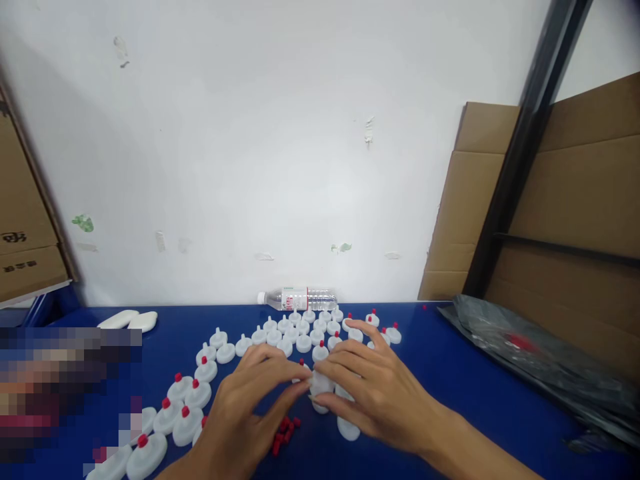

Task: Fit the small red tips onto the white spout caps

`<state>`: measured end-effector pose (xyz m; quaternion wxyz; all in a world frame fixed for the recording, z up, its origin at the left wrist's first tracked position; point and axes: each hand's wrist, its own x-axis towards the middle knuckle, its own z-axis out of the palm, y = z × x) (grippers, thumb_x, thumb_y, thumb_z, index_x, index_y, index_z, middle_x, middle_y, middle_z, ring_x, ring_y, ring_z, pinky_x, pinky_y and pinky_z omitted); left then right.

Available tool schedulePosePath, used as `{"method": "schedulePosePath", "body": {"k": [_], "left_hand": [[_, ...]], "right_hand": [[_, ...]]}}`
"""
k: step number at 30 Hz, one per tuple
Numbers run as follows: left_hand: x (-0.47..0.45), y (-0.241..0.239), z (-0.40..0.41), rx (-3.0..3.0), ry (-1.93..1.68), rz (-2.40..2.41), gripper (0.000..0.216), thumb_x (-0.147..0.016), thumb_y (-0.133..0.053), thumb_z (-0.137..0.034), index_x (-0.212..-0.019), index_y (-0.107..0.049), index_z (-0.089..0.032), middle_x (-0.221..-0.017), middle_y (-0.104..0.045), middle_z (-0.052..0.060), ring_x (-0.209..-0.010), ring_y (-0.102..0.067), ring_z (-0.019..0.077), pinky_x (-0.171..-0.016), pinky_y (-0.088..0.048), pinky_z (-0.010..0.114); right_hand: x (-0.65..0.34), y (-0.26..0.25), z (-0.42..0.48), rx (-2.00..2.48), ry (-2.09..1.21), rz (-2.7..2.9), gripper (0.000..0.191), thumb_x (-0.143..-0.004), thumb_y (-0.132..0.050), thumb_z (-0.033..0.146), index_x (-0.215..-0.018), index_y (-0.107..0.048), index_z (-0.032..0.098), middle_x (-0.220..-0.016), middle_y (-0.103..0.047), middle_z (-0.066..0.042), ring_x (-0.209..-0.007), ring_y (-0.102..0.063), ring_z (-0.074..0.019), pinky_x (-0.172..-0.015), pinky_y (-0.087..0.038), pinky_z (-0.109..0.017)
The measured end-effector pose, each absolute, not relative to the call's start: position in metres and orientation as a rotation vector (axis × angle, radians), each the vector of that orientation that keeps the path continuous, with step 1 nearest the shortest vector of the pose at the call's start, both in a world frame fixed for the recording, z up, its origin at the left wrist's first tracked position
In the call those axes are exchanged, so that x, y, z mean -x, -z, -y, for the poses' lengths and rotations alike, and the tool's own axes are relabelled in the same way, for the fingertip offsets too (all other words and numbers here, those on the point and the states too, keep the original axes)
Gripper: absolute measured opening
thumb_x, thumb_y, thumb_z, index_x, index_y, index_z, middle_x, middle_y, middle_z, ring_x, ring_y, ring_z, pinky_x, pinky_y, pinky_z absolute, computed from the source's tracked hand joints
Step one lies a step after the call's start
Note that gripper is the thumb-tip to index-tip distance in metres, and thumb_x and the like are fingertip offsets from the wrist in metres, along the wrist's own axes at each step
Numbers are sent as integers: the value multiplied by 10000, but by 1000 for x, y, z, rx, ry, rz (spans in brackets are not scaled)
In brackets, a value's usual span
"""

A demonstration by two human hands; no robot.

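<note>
On blue table (465,407), some white discs (146,459) are red-capped, bare discs (303,344) left w/o; loose red caps (288,436) unfitted. Translucent pc. (323,383) is pinched btwn L hand (250,403) & R hand (375,387).

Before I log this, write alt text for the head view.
The right hand grips a translucent white piece over a blue table, with the left hand at its edge. Small red caps lie nearby, with many white nozzled lids, some red-capped. A plastic bottle lies by the wall.

The bottle label (295,299) and left-hand cardboard box (25,207) bear print too blurred to read.
</note>
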<state>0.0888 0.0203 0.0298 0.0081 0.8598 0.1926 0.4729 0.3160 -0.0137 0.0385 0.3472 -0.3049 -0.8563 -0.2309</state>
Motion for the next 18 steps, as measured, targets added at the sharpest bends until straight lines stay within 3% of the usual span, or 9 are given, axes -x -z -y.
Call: {"method": "schedulePosePath", "body": {"k": [5, 12, 18], "left_hand": [[-87, -20, -24, -2790, -1277, -727, 233, -992, -605, -170, -1206, -602, -261, -1009, -709, 15, -981, -599, 209, -867, -529, 385], [-90, -13, -11, -2926, -792, -871, 110, -867, -658, -137, -915, -650, -235, -1012, -686, 39, -956, -614, 279, -859, -527, 513], [-90, -5, -16, -3010, -589, -919, 193, -922, -526, -75, -903, -663, -211, -1044, -704, 72, -964, -621, 289, -910, -504, 555]], "right_hand": [[-325, -39, 6, 841, 585, 2228, 238, -1044, -575, 409, -1105, -675, 201, -906, -761, 7, -857, -708, -164, -1148, -376, -451], [-336, -38, -3, 863, 664, 2180, 274, -1066, -545, 326, -1304, -590, 199, -1057, -778, -64, -922, -717, -191, -1096, -418, -525], [-334, -40, -1, 873, 563, 2200, 241, -1051, -546, 393, -1192, -610, 208, -1063, -772, -46, -930, -731, -176, -1179, -332, -541]]}}
